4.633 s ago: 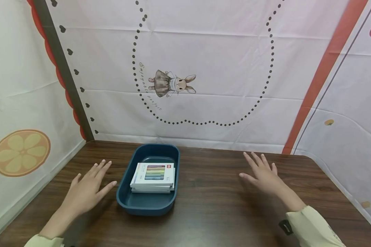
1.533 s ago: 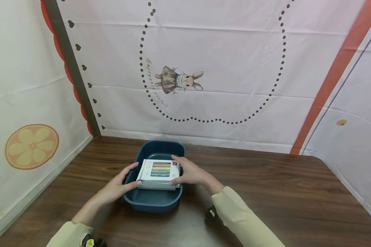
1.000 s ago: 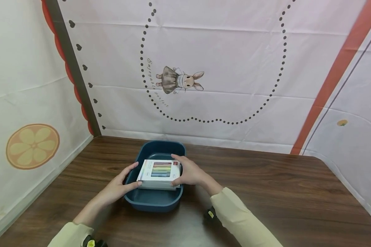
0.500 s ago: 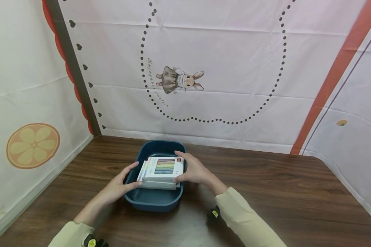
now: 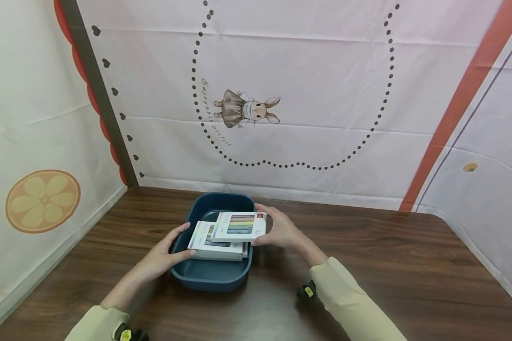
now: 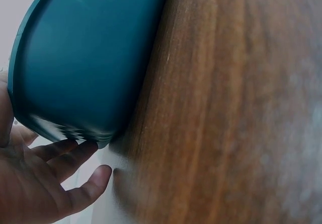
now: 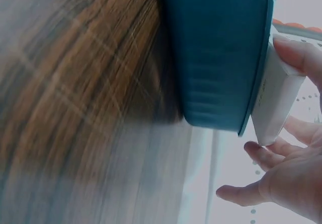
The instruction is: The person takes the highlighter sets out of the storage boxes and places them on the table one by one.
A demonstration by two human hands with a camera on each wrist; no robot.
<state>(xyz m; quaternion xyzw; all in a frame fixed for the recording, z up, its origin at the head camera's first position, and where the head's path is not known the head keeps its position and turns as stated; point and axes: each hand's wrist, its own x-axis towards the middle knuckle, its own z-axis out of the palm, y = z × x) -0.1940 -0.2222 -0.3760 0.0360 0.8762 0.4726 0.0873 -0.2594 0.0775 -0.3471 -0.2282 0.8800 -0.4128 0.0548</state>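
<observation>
In the head view, my right hand (image 5: 283, 232) pinches the right end of a white box of coloured pens (image 5: 236, 232) between thumb and fingers. That box lies flat, overhanging the right rim of a dark blue plastic bin (image 5: 209, 285). Below it, a stack of similar white boxes (image 5: 201, 240) sits inside the bin. My left hand (image 5: 164, 258) grips the bin's left side, the thumb over the rim near the stack. The left wrist view shows fingers (image 6: 65, 156) against the bin's outer wall. In the right wrist view, the box (image 7: 276, 95) stands out past the rim.
A brown wood-grain table (image 5: 367, 265) extends to the right of the bin and in front of it. White printed cloth (image 5: 315, 94) rises as walls behind and at both sides. Dark wrist devices (image 5: 307, 291) hang at the sleeves.
My right hand has drawn the top box rightward off the stack, baring the box beneath. Earlier, both hands came in from open positions on either side. The left hand and bin have barely moved lately.
</observation>
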